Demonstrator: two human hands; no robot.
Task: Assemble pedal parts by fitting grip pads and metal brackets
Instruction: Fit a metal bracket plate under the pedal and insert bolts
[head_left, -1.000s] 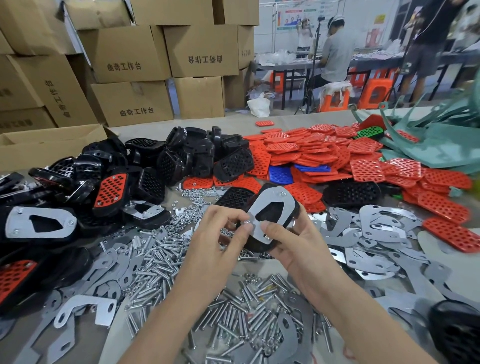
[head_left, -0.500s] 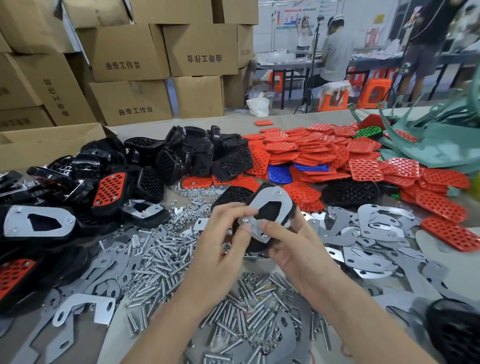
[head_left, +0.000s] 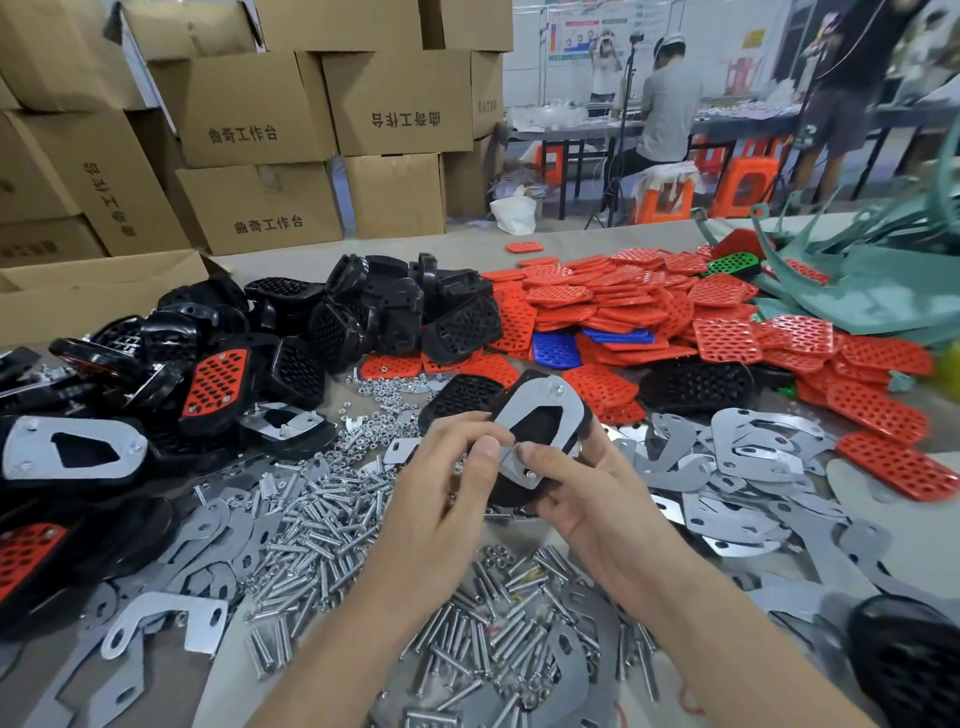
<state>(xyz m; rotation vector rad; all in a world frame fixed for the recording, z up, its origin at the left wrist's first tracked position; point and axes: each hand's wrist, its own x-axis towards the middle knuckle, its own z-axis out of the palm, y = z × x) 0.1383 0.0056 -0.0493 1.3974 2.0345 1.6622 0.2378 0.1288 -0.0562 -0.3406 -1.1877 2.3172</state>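
**Hands hold one pedal over the bolts**

Both hands are closed on a single black pedal (head_left: 537, 426) lifted off the table (head_left: 467, 244). The right hand (head_left: 587, 499) cups it from below, fingers wrapped round the far side and thumb laid on the metal bracket (head_left: 569, 402) that sits on top. The left hand (head_left: 441, 499) pinches the near corner of that bracket between thumb and curled fingers; whether a small part sits in the pinch cannot be seen.

Under and nearer than the hands lies a heap of bolts (head_left: 483, 649). Right of the right hand spreads a layer of loose brackets (head_left: 737, 457). Just beyond the left hand, small nuts (head_left: 384, 410) are scattered. Left and farther out sits a pile of black pedals (head_left: 363, 312). Beyond the right hand is a mound of red grip pads (head_left: 597, 306) with a blue pad (head_left: 553, 348) among them. Cardboard boxes (head_left: 260, 208) stand farthest back.
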